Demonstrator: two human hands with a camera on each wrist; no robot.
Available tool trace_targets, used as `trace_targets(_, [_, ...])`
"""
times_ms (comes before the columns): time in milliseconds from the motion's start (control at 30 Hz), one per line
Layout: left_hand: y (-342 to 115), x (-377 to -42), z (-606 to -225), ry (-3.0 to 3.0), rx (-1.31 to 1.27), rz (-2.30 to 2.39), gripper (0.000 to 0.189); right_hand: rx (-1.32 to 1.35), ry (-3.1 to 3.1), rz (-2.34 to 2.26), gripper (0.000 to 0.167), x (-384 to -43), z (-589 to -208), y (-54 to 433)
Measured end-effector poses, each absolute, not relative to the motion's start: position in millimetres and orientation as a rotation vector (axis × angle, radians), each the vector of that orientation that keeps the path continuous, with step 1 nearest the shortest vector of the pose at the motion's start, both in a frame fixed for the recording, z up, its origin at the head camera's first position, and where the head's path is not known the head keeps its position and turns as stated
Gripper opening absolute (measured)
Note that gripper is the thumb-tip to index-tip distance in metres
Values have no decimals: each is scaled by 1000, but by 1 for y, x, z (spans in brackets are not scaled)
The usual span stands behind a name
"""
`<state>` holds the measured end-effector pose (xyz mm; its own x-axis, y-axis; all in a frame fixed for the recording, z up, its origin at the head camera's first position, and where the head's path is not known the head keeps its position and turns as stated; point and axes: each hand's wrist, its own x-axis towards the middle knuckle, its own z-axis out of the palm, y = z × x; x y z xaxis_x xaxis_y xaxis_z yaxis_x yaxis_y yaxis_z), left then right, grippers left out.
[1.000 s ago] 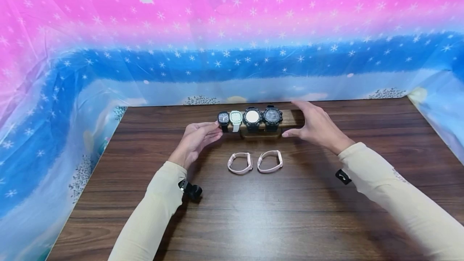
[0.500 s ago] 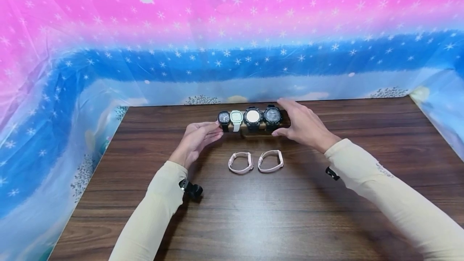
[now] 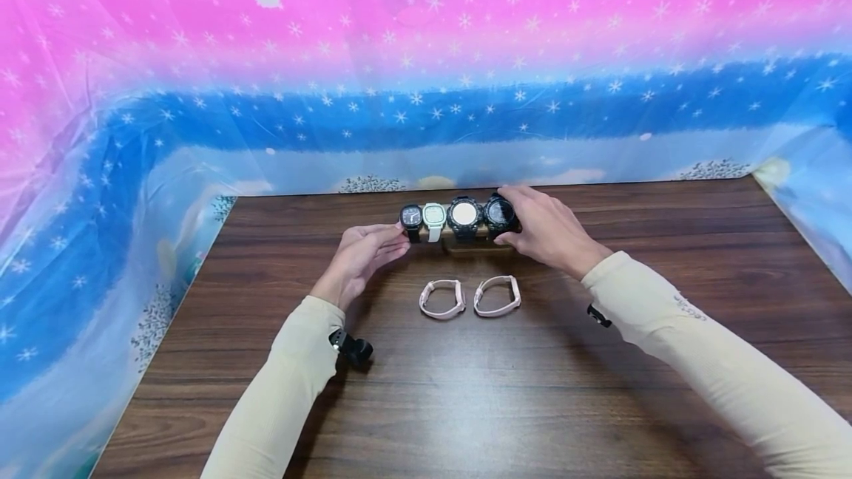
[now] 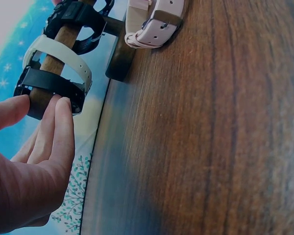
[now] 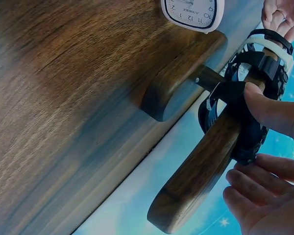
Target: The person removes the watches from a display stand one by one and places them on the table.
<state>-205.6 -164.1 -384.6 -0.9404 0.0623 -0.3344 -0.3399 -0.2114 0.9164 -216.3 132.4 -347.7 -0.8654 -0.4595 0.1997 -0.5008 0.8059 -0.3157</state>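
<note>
A wooden watch stand (image 5: pixel 193 169) bears several watches in a row across its bar. My left hand (image 3: pixel 359 259) pinches the bar's left end, beside a small black watch (image 3: pixel 410 215); thumb and fingertips lie on opposite sides there. A mint-white watch (image 3: pixel 434 214) comes after it, then a chunky black watch with a bright dial (image 3: pixel 463 213). At the row's right end, my right hand (image 3: pixel 551 233) grips another chunky black watch (image 3: pixel 501 211), thumb on the strap and fingers at the case. Bare bar sticks out beyond that watch in the right wrist view.
Two pale pink watches, a left one (image 3: pixel 442 299) and a right one (image 3: pixel 497 296), stand on edge on the brown wooden table (image 3: pixel 466 405), in front of the stand. A patterned cloth (image 3: pixel 426 117) hangs behind the table's back edge. Cameras are strapped to both wrists.
My right hand has moved left along the bar from its right end and closed round the rightmost black watch. The left hand stays at the bar's left end.
</note>
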Motion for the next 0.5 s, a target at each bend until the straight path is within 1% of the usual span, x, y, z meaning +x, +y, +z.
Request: trace_targets(500, [-164, -206, -384, 1788, -334, 2238, 33, 779, -2859, 590, 69, -216, -351, 137])
